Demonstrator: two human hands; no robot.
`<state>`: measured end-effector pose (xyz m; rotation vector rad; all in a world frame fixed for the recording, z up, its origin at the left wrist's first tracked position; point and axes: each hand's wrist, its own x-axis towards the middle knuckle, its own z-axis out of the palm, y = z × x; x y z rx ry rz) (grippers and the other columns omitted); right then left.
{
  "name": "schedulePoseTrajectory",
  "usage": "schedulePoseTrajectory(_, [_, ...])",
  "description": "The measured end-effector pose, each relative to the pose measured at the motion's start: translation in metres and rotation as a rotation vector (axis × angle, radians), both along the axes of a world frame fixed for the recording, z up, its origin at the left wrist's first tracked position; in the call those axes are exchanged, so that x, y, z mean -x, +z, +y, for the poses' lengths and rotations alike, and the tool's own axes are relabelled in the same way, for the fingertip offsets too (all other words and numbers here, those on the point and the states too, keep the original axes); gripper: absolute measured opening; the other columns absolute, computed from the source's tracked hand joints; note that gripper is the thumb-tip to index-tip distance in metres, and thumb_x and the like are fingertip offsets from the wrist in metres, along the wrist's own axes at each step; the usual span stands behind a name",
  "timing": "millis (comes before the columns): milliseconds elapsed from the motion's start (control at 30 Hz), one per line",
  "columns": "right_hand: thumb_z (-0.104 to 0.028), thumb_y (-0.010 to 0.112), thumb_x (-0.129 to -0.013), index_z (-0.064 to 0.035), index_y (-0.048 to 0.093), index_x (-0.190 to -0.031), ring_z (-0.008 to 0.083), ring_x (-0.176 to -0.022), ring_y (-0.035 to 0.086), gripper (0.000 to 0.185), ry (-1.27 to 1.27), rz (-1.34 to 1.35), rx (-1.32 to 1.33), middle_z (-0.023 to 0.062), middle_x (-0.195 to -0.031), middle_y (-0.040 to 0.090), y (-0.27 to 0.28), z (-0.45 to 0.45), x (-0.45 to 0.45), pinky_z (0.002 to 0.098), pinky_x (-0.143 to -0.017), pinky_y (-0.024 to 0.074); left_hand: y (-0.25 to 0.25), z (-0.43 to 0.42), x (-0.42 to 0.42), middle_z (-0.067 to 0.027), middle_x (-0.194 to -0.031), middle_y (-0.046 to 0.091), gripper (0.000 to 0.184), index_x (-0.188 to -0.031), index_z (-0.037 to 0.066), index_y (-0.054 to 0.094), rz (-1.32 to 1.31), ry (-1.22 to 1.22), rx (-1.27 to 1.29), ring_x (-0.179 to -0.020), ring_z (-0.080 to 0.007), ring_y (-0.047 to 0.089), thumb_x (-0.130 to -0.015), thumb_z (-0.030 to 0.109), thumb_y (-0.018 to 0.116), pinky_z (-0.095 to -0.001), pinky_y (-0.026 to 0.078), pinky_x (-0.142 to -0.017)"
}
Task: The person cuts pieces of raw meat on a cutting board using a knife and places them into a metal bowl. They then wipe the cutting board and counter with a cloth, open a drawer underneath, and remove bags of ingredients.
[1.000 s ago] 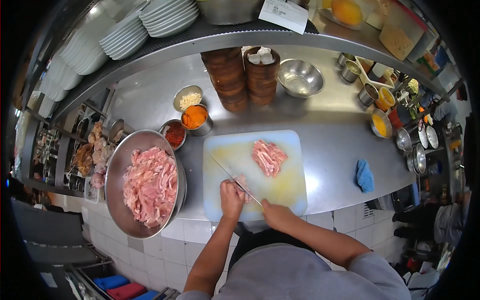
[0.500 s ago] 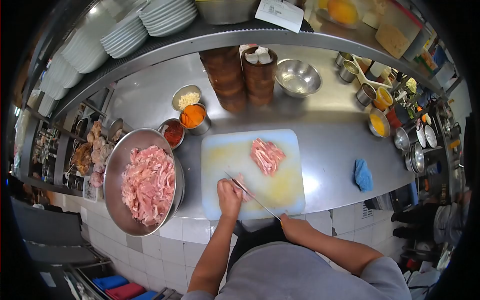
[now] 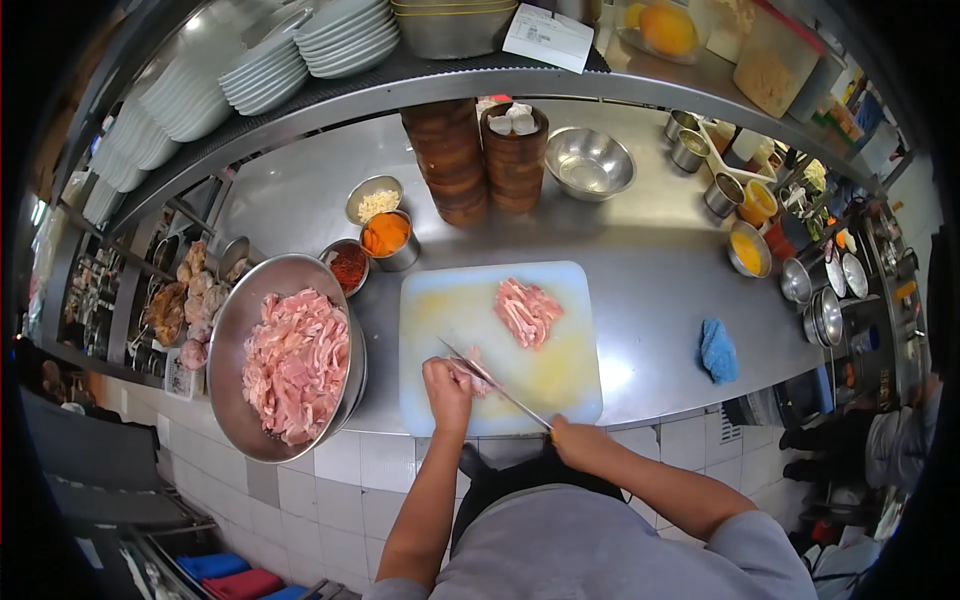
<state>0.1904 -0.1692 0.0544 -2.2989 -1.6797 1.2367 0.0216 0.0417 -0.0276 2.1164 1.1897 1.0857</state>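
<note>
the near edge of the cutting board [image 3: 560, 380] is partly covered by the left arm [image 3: 420, 490]. the bottom of the metal bowl [image 3: 228, 375] is hidden under raw meat strips [image 3: 300, 370]. the handle of the knife [image 3: 510, 396] is mostly concealed by the right hand [image 3: 580, 444], whose fingers are wrapped around it. the left hand [image 3: 447, 392] is curled narrow, its fingertips hard to make out; whether anything is pinched cannot be told. the small meat piece [image 3: 480, 386] is seen on the board, just right of those fingers, crossed by the blade.

Your knife blade [image 3: 512, 397] is smooth metal, your cutting board [image 3: 440, 305] matt plastic; your desk [image 3: 655, 300] and large bowl [image 3: 229, 340] are glossy metal, the cloth [image 3: 718, 352] rough and matt.
</note>
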Motion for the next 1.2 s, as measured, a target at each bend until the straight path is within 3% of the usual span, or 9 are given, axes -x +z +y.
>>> schedulePoseTrajectory(167, [-0.028,0.060,-0.097,-0.0035,0.048,-0.120,0.0445,-0.092,0.070,0.035,0.023,-0.125,0.136,0.0229,-0.097,0.072,0.026,-0.017,-0.048,0.0534,-0.079,0.0546,0.002,-0.002,0.004,-0.0196,-0.104,0.049,0.019,-0.097,0.000,0.048,-0.043,-0.014,0.025,-0.098,-0.0386,0.052,-0.081,-0.005,0.057,-0.0455,0.048,-0.085])
schedulePoseTrajectory(333, [-0.028,0.060,-0.097,-0.0056,0.047,-0.120,0.0429,-0.092,0.070,0.035,-0.124,-0.162,-0.071,0.0244,-0.098,0.072,0.041,0.014,-0.058,0.0547,-0.079,0.0543,0.009,-0.005,0.013,-0.0214,-0.112,0.051,0.016,-0.102,-0.001,0.052,-0.100,-0.051,0.135,-0.104,-0.0395,0.054,-0.088,0.000,0.060,-0.0453,0.049,-0.089])
schedulePoseTrajectory(467, [-0.031,0.061,-0.097,-0.0062,0.048,-0.120,0.0462,-0.091,0.069,0.036,-0.250,0.003,-0.129,0.0265,-0.096,0.070,0.065,0.015,-0.039,0.0551,-0.078,0.0535,0.010,-0.009,0.023,-0.0222,-0.122,0.051,0.021,-0.111,0.001,0.056,-0.038,-0.091,0.094,-0.113,-0.0391,0.054,-0.092,0.003,0.064,-0.0426,0.050,-0.093])
schedulePoseTrajectory(633, [-0.034,0.061,-0.097,-0.0091,0.049,-0.125,0.0480,-0.092,0.068,0.039,-0.238,0.098,-0.096,0.0275,-0.098,0.070,0.039,-0.001,-0.023,0.0557,-0.080,0.0527,0.019,-0.020,0.029,-0.0209,-0.124,0.052,0.023,-0.111,0.001,0.057,-0.090,-0.080,0.102,-0.114,-0.0357,0.055,-0.090,0.003,0.067,-0.0405,0.051,-0.088])
schedulePoseTrajectory(833, [-0.035,0.064,-0.096,-0.0107,0.049,-0.130,0.0477,-0.095,0.068,0.044,-0.204,0.129,-0.090,0.0263,-0.102,0.071,0.021,-0.017,-0.021,0.0538,-0.082,0.0531,0.023,-0.019,0.027,-0.0216,-0.129,0.053,0.032,-0.113,0.004,0.061,0.052,-0.132,-0.046,-0.120,-0.0386,0.054,-0.083,-0.001,0.070,-0.0432,0.048,-0.098])
schedulePoseTrajectory(1000, [-0.036,0.065,-0.096,-0.0111,0.050,-0.133,0.0470,-0.095,0.068,0.047,-0.272,0.123,-0.099,0.0271,-0.101,0.071,0.017,-0.020,-0.027,0.0516,-0.083,0.0537,0.044,-0.005,0.008,-0.0164,-0.132,0.057,0.031,-0.114,0.007,0.067,0.237,-0.256,-0.116,-0.121,-0.0390,0.054,-0.083,0.007,0.072,-0.0474,0.044,-0.101])
schedulePoseTrajectory(1133, [-0.034,0.062,-0.096,-0.0101,0.047,-0.132,0.0470,-0.097,0.068,0.046,-0.327,0.131,-0.061,0.0286,-0.103,0.070,0.019,-0.021,-0.027,0.0534,-0.085,0.0532,0.055,0.007,-0.020,-0.0172,-0.131,0.058,0.033,-0.116,0.008,0.066,0.284,-0.344,-0.086,-0.121,-0.0393,0.054,-0.084,0.009,0.072,-0.0473,0.044,-0.103])
schedulePoseTrajectory(1200, [-0.033,0.062,-0.097,-0.0095,0.046,-0.133,0.0471,-0.097,0.068,0.046,-0.304,0.106,-0.099,0.0289,-0.103,0.070,0.011,-0.023,-0.029,0.0534,-0.085,0.0532,0.055,0.010,-0.029,-0.0186,-0.132,0.058,0.033,-0.117,0.008,0.065,0.202,-0.377,0.100,-0.122,-0.0390,0.055,-0.084,0.007,0.071,-0.0458,0.043,-0.104])
